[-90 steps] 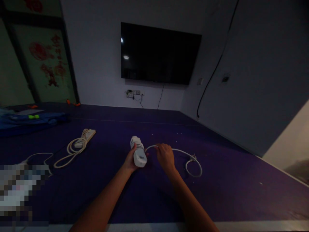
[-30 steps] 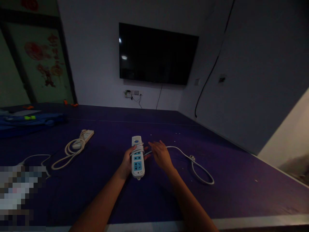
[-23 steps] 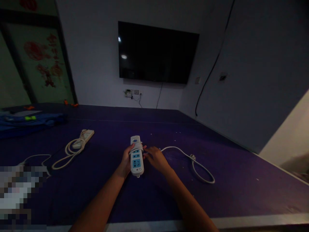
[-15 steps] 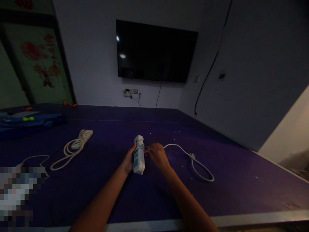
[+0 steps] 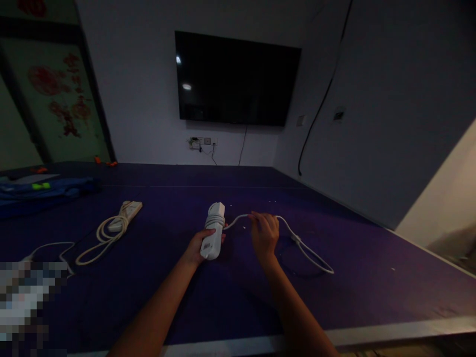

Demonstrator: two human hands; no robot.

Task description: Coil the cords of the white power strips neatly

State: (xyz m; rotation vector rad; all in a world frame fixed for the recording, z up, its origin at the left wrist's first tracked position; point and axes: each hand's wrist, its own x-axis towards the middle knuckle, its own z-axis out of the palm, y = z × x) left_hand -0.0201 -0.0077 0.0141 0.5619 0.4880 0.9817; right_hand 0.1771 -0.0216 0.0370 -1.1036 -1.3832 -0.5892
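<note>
White, elongated plastic power strip [image 5: 213, 243] is held over the dark purple surface [image 5: 230, 307], the left hand [image 5: 196, 247] wrapped around its near half, apparently leaving the wound turns of white cord [image 5: 214, 221] unobstructed. The right hand [image 5: 265, 231] pinches the cord's free length out to the side, presumably controlling slack.

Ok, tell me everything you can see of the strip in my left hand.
The strip is white, plastic-looking and long. A plain face with a small label shows; no sockets are visible. Its cord winds several times around the far half, then runs to your right hand. Your left hand grips the near half; the far end points away from you.
</note>
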